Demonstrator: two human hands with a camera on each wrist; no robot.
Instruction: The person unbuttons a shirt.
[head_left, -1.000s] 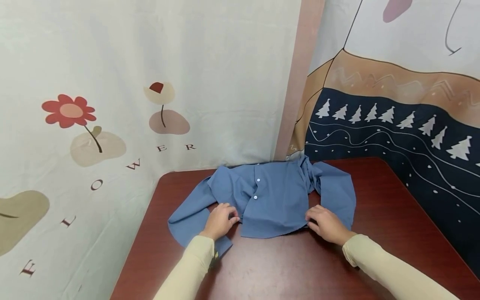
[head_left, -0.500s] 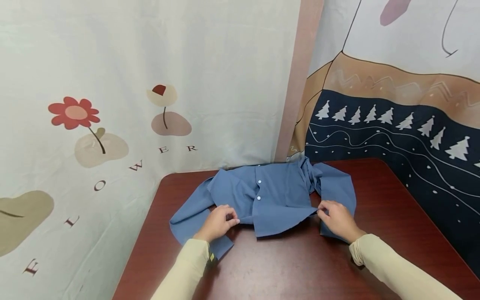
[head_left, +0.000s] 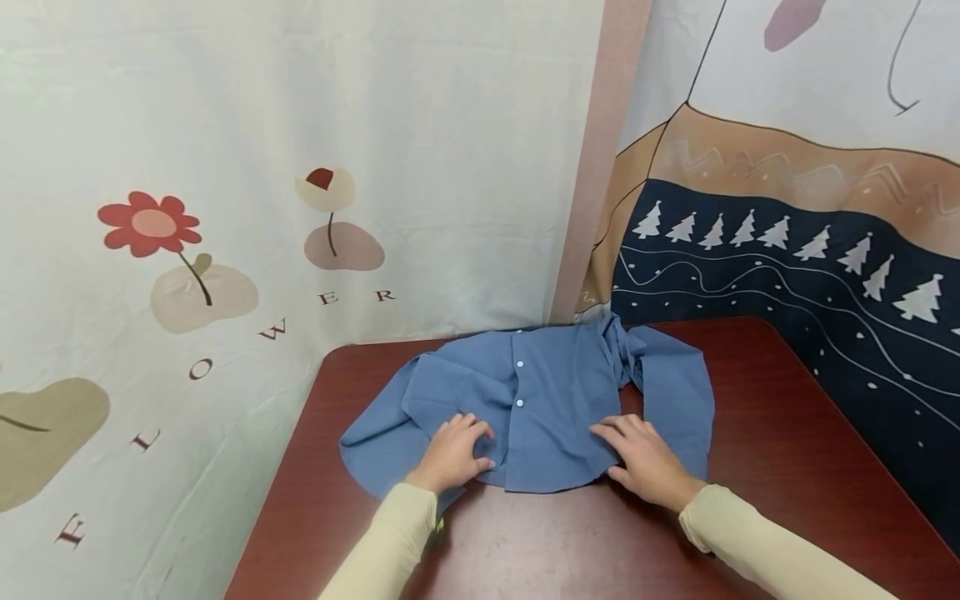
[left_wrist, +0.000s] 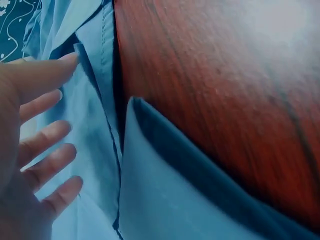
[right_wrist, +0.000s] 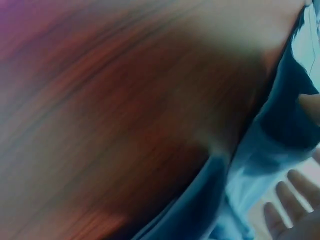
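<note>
A blue button-up shirt [head_left: 558, 392] lies on the table with its hem toward me and its white buttons facing up. One sleeve [head_left: 378, 429] is bent out to the left, the other [head_left: 677, 387] to the right. My left hand [head_left: 452, 454] is over the left part of the hem, thumb and fingers apart. In the left wrist view, that hand's thumb [left_wrist: 47, 75] is close to the fabric edge; whether it touches is unclear. My right hand [head_left: 647, 458] is at the right end of the hem, fingers spread. The right wrist view shows its fingers [right_wrist: 287, 200] parted and pinching nothing.
The shirt lies on a dark red-brown wooden table [head_left: 555, 550]. Behind it hangs a pale curtain [head_left: 450, 167] printed with flowers and letters. To the right, a patterned cloth [head_left: 765, 283] with white trees borders the table edge.
Both hands held the shirt hem, stretching it rightward half a second ago. Now the hem lies flatter and nearer me, the fingers have let go, and the right hand has shifted left.
</note>
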